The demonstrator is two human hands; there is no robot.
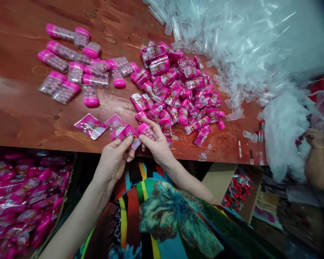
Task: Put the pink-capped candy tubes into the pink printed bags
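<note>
My left hand (113, 158) pinches a pink printed wrapper sleeve (127, 132) between thumb and fingers. Beside it, my right hand (160, 145) grips a small clear candy container (148, 132) with a pink cap and pale pink balls inside. The two are close together at the table's front edge; whether they touch is hard to make out. Just left of my hands lie flat pink wrappers (90, 126), some overlapping. Farther up, unwrapped candy containers (76, 73) are scattered on the left. A heap of wrapped pink containers (175, 86) sits right beyond my right hand.
Clear plastic tubes (232, 64) form a large pile at the back right of the wooden table (16, 108). A bin of pink packs (24, 201) stands below left, and a cardboard box (218, 181) below right. Another person's hand (315, 138) shows by a plastic bag (280, 136).
</note>
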